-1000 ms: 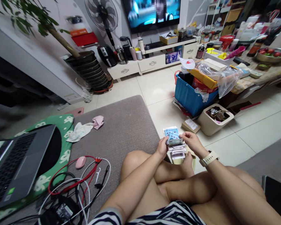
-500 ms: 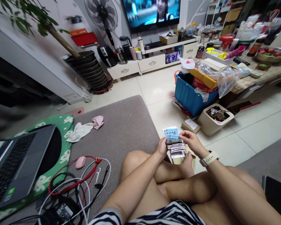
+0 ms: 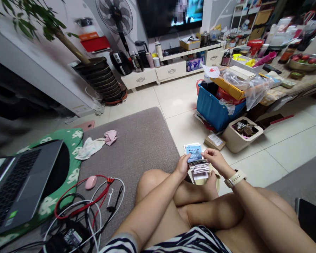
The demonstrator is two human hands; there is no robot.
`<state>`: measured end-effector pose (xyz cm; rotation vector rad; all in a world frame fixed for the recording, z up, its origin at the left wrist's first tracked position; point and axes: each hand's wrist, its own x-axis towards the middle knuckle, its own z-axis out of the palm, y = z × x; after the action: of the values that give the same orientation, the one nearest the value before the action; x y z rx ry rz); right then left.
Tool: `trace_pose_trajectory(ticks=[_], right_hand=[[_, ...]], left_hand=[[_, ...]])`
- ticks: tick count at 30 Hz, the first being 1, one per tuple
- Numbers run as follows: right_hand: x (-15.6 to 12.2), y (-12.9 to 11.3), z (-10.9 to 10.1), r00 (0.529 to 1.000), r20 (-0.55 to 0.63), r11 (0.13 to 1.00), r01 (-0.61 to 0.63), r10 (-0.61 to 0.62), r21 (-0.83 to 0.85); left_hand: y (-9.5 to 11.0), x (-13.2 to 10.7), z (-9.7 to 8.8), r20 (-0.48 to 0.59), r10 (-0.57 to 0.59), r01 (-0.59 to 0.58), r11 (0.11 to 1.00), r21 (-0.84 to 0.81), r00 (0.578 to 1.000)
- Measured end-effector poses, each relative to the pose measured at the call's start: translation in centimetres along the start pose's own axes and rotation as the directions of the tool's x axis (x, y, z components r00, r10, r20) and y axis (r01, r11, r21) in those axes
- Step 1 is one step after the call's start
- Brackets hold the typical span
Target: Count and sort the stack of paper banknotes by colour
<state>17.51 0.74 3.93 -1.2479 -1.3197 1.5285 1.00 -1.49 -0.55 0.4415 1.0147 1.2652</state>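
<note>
A blue card [image 3: 193,151] with a dashed line and a pale picture faces me at the front of a bundle of cards. Its left side is gripped by my left hand [image 3: 183,165], thumb on the face. My right hand [image 3: 215,159] is closed in a pinch at the card's right edge. Just below the blue card, a thick pack of cards [image 3: 199,166] shows its white edges. Beneath that, a pale card or paper lies over a tan container [image 3: 200,181], partly hidden by my foot. A light-strapped watch [image 3: 235,178] is on my right wrist.
I sit cross-legged on a grey cushioned seat [image 3: 137,137]. At left are a laptop [image 3: 23,175], tangled cables [image 3: 97,211] and a pink mouse [image 3: 91,182]. Ahead right stand a beige bin [image 3: 233,142], a small carton [image 3: 215,141] and a full blue crate [image 3: 213,105].
The blue card at the front now shows its whole face with the picture; before, a second blue edge overlapped it lower down. My hands have barely moved. The television picture has changed.
</note>
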Motion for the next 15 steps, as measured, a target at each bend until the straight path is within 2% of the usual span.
trace_pose_trajectory(ticks=[3,9,15], right_hand=[[0.33,0.63,-0.13,0.998,-0.063,1.000,-0.019,0.018,-0.019],[0.58,1.19,-0.33,0.994,-0.089,0.998,-0.062,0.061,-0.009],[0.58,1.22,-0.46,0.995,-0.092,0.999,-0.041,0.038,-0.031]], left_hand=[[0.16,-0.19,0.18,0.043,0.001,-0.001,1.000,0.010,0.999],[-0.08,-0.17,0.12,0.075,-0.020,0.018,0.999,0.031,0.997],[-0.20,-0.26,-0.01,0.088,-0.038,0.035,0.999,0.036,0.995]])
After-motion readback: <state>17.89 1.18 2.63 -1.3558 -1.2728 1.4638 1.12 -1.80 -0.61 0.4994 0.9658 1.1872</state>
